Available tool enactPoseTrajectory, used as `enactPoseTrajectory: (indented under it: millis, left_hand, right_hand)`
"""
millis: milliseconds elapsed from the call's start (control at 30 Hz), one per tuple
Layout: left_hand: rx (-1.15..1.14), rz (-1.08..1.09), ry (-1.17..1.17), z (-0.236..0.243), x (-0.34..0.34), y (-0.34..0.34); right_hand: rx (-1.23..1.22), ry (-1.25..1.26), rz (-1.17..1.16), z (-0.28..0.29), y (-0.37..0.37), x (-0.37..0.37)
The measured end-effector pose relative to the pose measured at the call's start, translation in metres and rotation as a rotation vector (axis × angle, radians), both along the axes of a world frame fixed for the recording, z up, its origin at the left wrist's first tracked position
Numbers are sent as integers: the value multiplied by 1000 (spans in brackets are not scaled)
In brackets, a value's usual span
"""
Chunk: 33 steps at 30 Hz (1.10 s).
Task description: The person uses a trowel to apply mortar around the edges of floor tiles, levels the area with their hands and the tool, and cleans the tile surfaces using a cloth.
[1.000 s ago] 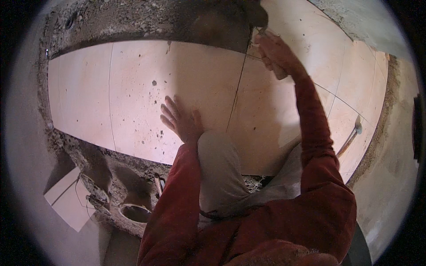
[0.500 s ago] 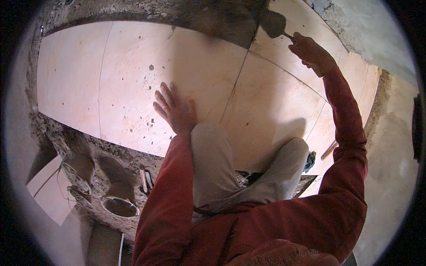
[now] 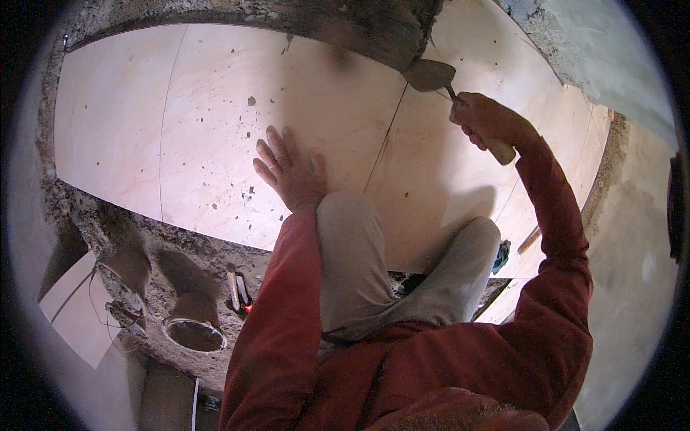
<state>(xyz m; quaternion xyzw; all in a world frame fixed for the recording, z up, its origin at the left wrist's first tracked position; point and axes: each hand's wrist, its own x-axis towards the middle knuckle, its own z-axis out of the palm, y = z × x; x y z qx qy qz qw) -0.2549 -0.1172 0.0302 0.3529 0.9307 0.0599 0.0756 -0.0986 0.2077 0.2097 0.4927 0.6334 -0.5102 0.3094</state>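
Note:
My right hand [image 3: 489,123] is closed around the pale handle of a trowel [image 3: 430,75], out ahead and to the right. The trowel's dark blade sits at the corner where the tile joints meet the rough mortar bed [image 3: 366,32]; whether it touches cannot be told. Fingers spread, my left hand [image 3: 291,172] rests flat on a large pale floor tile [image 3: 215,129] beside my left knee. Dark crumbs of mortar dot this tile. Another pale tile [image 3: 431,158] lies under my right knee.
Two buckets [image 3: 194,336] stand on rough ground at lower left, near a tool with a light handle [image 3: 233,287]. A cut tile piece [image 3: 79,309] leans farther left. Beside my right knee lie a dark crumpled thing [image 3: 502,256] and a wooden handle [image 3: 530,239]. A grey wall [image 3: 632,179] bounds the right.
My right hand has drawn nearer, bringing the trowel back toward me, and its blade has swung from pointing away to pointing left. My left hand stays on the tile.

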Motion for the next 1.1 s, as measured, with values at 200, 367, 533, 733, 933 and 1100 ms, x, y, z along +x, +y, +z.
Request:
enactPoseTrajectory:
  millis: [200, 367, 533, 733, 933, 1100]
  left_hand:
    - [27, 2, 1, 4, 1, 0]
    - [24, 13, 22, 3, 2, 3]
    - [38, 1, 16, 5, 0, 2]
    - [19, 4, 5, 4, -1, 2]
    - [25, -3, 21, -1, 0, 2]
    - [-44, -4, 17, 3, 1, 2]
  right_hand:
    - [-2, 87, 125, -7, 23, -2]
    - [802, 240, 795, -36, 35, 22]
    - [245, 139, -49, -29, 6, 42]
    - [306, 515, -490, -106, -54, 39]
    - [491, 678, -450, -238, -46, -55]
    - [317, 912, -793, -207, -13, -111]
